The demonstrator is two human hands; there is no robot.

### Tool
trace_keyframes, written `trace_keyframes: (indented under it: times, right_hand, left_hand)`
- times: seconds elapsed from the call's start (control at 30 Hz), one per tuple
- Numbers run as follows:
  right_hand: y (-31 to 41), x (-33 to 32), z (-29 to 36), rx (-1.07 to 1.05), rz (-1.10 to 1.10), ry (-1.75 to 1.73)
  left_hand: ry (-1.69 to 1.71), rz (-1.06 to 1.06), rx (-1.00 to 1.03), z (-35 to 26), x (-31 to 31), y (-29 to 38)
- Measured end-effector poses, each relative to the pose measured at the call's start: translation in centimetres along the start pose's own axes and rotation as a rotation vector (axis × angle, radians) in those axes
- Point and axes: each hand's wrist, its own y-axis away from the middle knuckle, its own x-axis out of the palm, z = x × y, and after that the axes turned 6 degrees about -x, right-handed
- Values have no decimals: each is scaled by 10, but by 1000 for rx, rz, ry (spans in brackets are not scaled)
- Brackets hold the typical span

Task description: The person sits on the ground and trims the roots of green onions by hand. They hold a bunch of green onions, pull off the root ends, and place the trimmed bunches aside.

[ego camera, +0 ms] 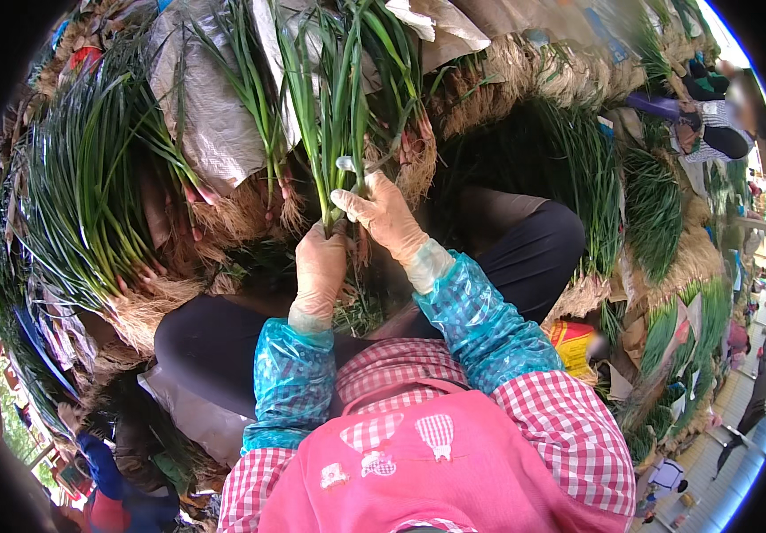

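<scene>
My left hand [319,266], in a pale thin glove, grips a small bunch of green onions [329,126] near its lower end, leaves pointing away from me. Close beside it, my gloved right hand [388,216] pinches at the stalks, thumb pointing left; its fingertips are partly hidden. A pale, shiny ring-like piece [345,163] sits at a right fingertip. Loose green onions with pinkish bases and tan roots [419,156] lie just beyond my right hand. More green onions [266,113] rest on a whitish woven sheet [213,126] ahead of my left hand.
A large pile of green onions [83,180] lies at left, roots toward me. Rooted bundles [586,193] stand at right, near a red and yellow bag [570,343]. My bent knees [536,246] flank the work area. Other people [716,126] sit at far right and lower left.
</scene>
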Motion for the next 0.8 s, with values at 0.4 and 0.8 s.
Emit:
trace_keyframes:
  times: [0.4,0.8]
  right_hand:
    - [9,-1,4,70,126,246]
    - [18,-77,33,237,-56,639]
  left_hand:
    - [28,72,-40,21,6,-20]
    - [937,226,155,-27,-32,7]
